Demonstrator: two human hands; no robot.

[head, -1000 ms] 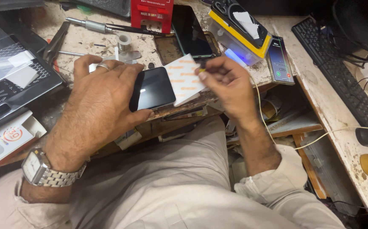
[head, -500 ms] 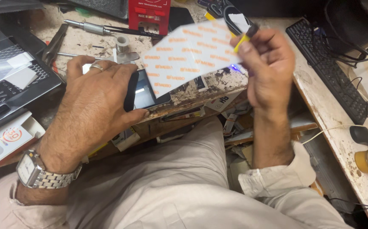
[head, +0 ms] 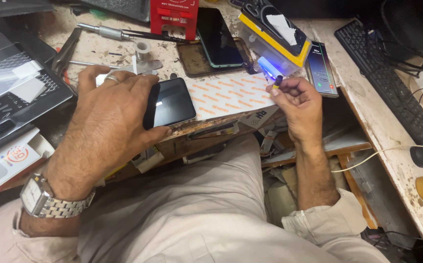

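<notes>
The left hand [head: 106, 126] is gripping a dark phone [head: 170, 103] by its edges, fingers wrapped over the near side, holding it flat at the front edge of the bench [head: 367, 112]. The right hand [head: 297, 104] is pinching a small yellow-tipped tool [head: 277, 82] between thumb and fingers, just beside a white sheet with orange marks [head: 231, 95] lying next to the phone. To do this well, the left hand should be bracing the phone firmly while the tool works lightly along the screen edge, avoiding slips toward the glowing blue lamp [head: 266, 68].
</notes>
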